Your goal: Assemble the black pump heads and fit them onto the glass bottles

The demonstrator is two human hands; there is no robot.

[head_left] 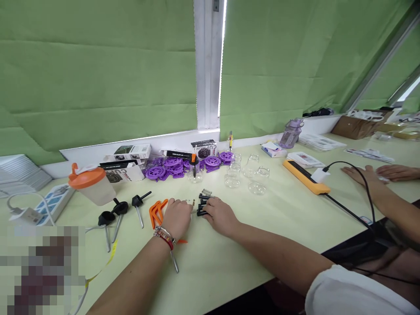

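Note:
My left hand (177, 216) rests knuckles-up on the pale table (262, 236), fingers curled next to several small springs and screws (197, 205); what the fingers hold is hidden. It lies over orange plastic clips (155, 212). My right hand (220, 214) sits beside it, fingers bent down onto a small pile of black pins (202, 205). A bracelet is on my left wrist.
Three black-handled tools (113, 214) lie left of my hands. Purple wheels (177, 166), small boxes and several clear glass jars (252, 175) stand behind. An orange-lidded cup (90, 183), a yellow power strip (305, 175) with a black cable. Another person's hands (377, 173) rest at right.

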